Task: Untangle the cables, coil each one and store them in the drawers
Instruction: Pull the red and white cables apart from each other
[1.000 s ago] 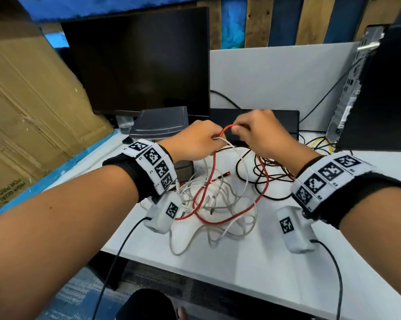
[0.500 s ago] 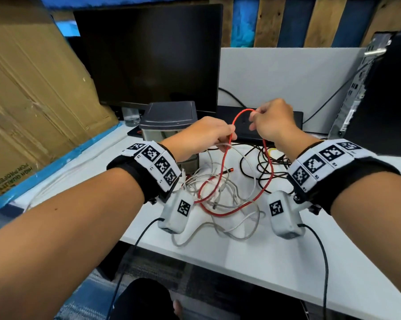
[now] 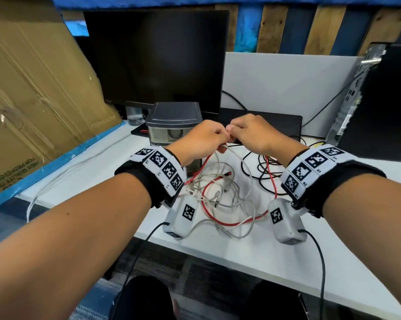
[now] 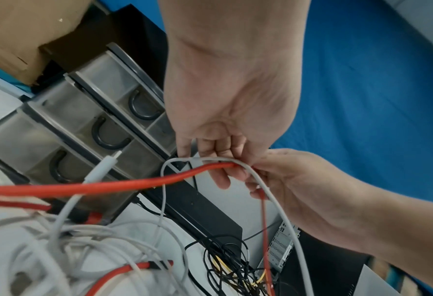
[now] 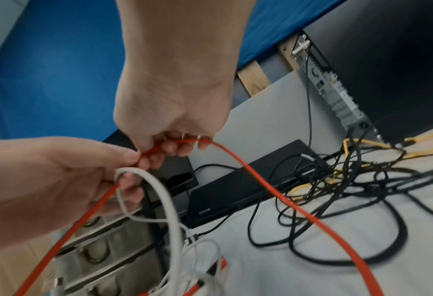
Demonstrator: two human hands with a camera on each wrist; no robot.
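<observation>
Fingers of the right hand curl round the red cable, pinching its raised bend; those of the left hand pinch the same bend just beside them and also hold a loop of grey cable. Knuckles nearly touch above the desk. Holding the bend high probably lets the red cable's two runs hang free, so its crossings with the grey strands show and can be drawn apart. Below the hands, red and grey cables lie tangled near the desk's front edge, one red plug poking out of the heap. A black tangle with yellow strands sits toward the right back. Drawers, all closed, stand at the back left under the monitor. Nothing looks coiled or stored yet.
</observation>
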